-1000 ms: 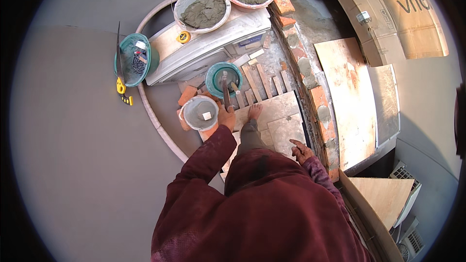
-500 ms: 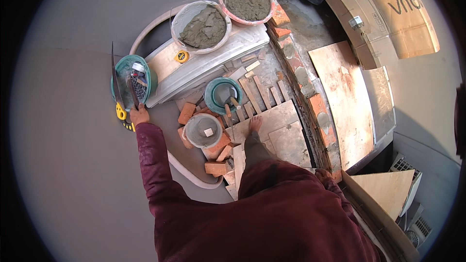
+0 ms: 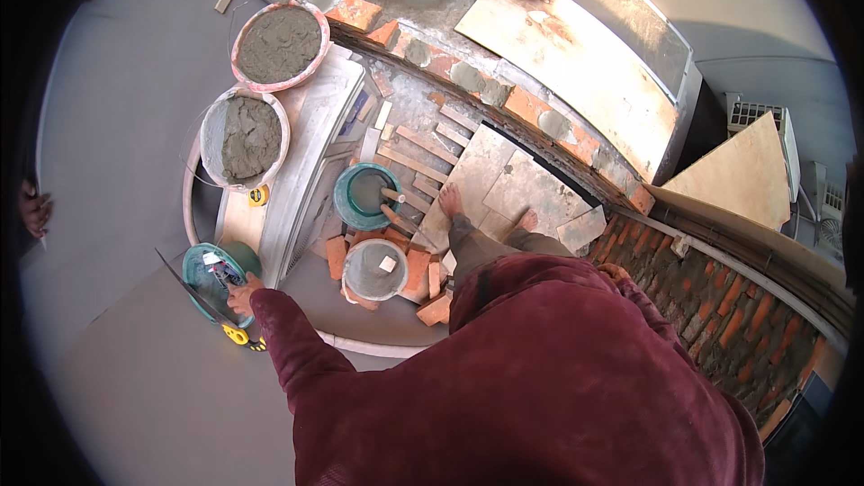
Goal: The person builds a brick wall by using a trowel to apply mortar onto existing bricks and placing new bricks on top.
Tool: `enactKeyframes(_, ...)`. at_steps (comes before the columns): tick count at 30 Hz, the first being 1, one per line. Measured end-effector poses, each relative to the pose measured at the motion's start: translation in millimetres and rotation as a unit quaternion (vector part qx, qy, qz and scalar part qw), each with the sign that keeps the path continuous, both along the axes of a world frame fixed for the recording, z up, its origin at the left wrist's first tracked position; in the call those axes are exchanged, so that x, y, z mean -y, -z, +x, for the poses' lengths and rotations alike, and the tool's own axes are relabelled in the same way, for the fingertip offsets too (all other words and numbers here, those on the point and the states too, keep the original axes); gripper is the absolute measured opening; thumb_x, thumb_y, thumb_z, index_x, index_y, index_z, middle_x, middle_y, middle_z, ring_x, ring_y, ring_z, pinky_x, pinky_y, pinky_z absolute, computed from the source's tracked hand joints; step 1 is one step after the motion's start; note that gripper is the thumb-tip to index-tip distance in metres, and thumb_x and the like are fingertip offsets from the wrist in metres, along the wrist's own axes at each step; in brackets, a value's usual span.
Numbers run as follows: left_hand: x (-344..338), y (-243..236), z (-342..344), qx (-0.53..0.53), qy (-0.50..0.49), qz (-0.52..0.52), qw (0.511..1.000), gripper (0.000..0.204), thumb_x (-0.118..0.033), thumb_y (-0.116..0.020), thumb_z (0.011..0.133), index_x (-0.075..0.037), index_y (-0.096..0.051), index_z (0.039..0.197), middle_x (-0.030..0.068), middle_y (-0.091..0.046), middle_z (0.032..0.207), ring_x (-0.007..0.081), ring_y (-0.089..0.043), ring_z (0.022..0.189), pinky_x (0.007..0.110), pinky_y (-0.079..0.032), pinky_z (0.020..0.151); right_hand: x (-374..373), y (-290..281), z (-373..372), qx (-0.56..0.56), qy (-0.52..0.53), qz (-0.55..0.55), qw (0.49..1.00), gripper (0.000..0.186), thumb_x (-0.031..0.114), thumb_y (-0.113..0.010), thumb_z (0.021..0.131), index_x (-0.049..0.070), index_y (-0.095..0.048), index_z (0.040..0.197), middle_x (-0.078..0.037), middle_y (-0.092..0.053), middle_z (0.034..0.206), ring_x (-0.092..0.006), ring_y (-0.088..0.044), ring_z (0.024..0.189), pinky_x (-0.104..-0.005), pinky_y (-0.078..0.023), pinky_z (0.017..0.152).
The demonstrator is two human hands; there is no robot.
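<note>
My left hand [image 3: 243, 296] reaches over the near rim of a teal bucket [image 3: 241, 256] at the left, its fingers parted over the small items inside. Those items are too small to name for certain. A handsaw with a yellow and black handle [image 3: 236, 335] leans against the bucket's outer side, its dark blade pointing up and left. Only part of my right hand [image 3: 616, 273] shows past my maroon sleeve, low beside the brickwork; its fingers are mostly hidden.
Two buckets of grey mortar [image 3: 252, 139] [image 3: 281, 43] stand by a yellow tape measure [image 3: 258, 196]. Another teal bucket [image 3: 360, 194] holds wooden-handled tools. Near it are a grey bucket [image 3: 364, 281], loose bricks [image 3: 436, 310] and wood strips. A low brick wall [image 3: 531, 112] runs along the right.
The view has swung right, so the scene sits further left and more brickwork shows. My left hand has moved from the bucket's near edge further in over its contents.
</note>
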State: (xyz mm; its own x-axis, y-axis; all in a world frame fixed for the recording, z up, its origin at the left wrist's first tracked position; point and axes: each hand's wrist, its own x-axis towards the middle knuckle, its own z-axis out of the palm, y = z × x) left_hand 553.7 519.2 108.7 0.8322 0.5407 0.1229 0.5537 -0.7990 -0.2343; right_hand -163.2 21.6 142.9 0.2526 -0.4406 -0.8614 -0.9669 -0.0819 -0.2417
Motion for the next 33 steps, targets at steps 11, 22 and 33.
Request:
enactKeyframes(11,163,-9,-2,-0.241,0.182,-0.628,0.717,0.05,-0.032,-0.066,0.094,-0.006,-0.053,0.135,0.0091,-0.059,0.13,0.0165,-0.063,0.102,0.028,-0.052,0.078,-75,98,31,0.104,0.194,0.144,0.965,0.044,0.036,-0.055,0.095,0.008,-0.061,0.128,-0.014,-0.065,0.122,-0.0237,-0.062,0.11,-0.0359,-0.047,0.098)
enactKeyframes(22,309,-149,137,0.029,0.034,-0.885,0.464,0.065,-0.04,-0.059,0.096,0.005,-0.041,0.138,0.0142,-0.052,0.138,0.0257,-0.052,0.125,0.039,-0.049,0.1,-65,123,11,0.014,0.236,0.02,0.971,0.042,0.036,-0.058,0.093,0.008,-0.062,0.125,-0.011,-0.069,0.107,-0.0241,-0.068,0.091,-0.0368,-0.054,0.081)
enactKeyframes(33,451,-123,234,0.18,-0.211,-0.893,0.355,0.096,-0.059,-0.066,0.075,-0.001,-0.029,0.141,0.0161,-0.039,0.133,0.0282,-0.047,0.113,0.048,-0.044,0.094,-144,222,4,0.175,0.343,-0.014,0.923,0.027,0.026,-0.053,0.097,0.003,-0.063,0.11,-0.012,-0.067,0.097,-0.0243,-0.067,0.083,-0.0389,-0.056,0.068)
